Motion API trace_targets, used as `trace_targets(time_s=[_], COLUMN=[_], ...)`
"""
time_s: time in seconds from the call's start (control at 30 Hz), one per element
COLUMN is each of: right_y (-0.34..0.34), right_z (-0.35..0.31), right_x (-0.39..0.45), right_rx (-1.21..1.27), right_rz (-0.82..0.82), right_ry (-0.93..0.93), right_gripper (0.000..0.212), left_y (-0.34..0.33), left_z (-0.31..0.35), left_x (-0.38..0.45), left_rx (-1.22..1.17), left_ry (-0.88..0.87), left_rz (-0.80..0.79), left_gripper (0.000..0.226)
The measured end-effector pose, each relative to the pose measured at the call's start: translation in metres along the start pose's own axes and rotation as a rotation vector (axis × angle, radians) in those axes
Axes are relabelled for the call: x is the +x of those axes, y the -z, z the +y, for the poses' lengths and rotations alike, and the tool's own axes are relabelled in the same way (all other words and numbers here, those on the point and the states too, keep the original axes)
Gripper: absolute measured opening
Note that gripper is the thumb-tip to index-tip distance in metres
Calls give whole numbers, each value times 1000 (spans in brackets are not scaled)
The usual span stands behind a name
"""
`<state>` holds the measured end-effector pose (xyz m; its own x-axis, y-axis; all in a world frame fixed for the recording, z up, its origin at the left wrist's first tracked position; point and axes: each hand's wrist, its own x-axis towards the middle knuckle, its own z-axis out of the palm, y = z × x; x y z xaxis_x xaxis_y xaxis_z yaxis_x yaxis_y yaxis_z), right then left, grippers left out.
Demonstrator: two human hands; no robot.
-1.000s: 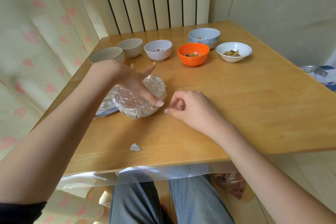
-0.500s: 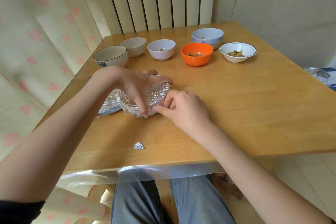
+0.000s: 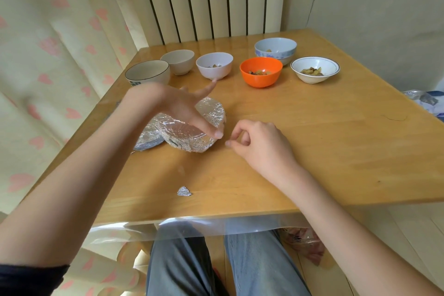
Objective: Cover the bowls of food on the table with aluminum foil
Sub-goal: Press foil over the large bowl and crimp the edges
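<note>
— Finishing the wrap on one bowl, would you say? Where are the hands?

— That is my reading. The left hand [image 3: 185,108] reaches over a foil-covered bowl [image 3: 192,131] that sits left of centre on the bench [image 3: 312,142]. Its fingers [image 3: 217,133] are straight and spread, one fingertip pressing the foil at the bowl's near-right rim. The right hand [image 3: 259,142] rests on the bench just beside the bowl, fingers curled with thumb and forefinger close together — I cannot tell whether they pinch anything.

— And the other bowls?

— A second foil-wrapped shape [image 3: 146,140] touches the covered bowl on its left side, partly hidden by the forearm. Along the far edge stands a row of uncovered bowls: dark-rimmed bowl [image 3: 147,73], cream bowl [image 3: 177,61], white bowl [image 3: 214,65], orange bowl [image 3: 261,71], blue bowl [image 3: 275,49] and shallow bowl [image 3: 315,68]. Several of them hold food.

— So what does the next move need?

— Likely pressing down the last loose foil, then fetching a fresh sheet for an open bowl. No roll of foil shows on the bench, so it would have to come from out of view.

— Room to work?

— The right half of the bench is open wood. A foil scrap [image 3: 184,191] lies near the front edge, where a clear plastic sheet [image 3: 216,226] hangs over. The wrapped bowls sit fairly near the left edge — worth minding when pushing.
</note>
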<state>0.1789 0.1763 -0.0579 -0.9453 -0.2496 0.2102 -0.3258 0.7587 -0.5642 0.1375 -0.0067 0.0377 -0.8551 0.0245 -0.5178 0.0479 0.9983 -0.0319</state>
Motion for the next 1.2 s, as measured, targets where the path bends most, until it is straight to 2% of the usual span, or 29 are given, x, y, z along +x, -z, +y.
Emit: trace_targets(time_s=[0.07,0.17,0.27,0.47,0.63,0.73,0.87,0.97,1.2], right_y=[-5,-9,-13,-18,-20,-19,-18,-16,-17], right_z=[-6,-19,-31,-29,-22,-16,-11,-11,-7], right_x=[-7,-10,-10,-5,0,-1,-7,-10,-1], right_rx=[-26,-82,-141,-76,46,75,53,29,57], right_rz=[-20,-7,15,18,-20,10,84,148,207], right_ry=[20,54,73,-30,-121,-129,-83,-30,63], right_gripper=[23,36,46,38,40,37,31,37,26], left_y=[7,7,-3,-11,-13,-13,-13,-14,-14], left_z=[-11,-16,-11,-5,-5,1,11,12,14], left_x=[-6,-9,-5,1,2,4,4,3,1], left_rx=[27,103,120,142,74,48,70,79,112], left_ry=[-35,-124,-203,-262,-239,-161,-81,-66,-39], left_rz=[-26,18,9,60,97,78,48,56,56], left_gripper=[148,156,145,124,119,120,125,119,120])
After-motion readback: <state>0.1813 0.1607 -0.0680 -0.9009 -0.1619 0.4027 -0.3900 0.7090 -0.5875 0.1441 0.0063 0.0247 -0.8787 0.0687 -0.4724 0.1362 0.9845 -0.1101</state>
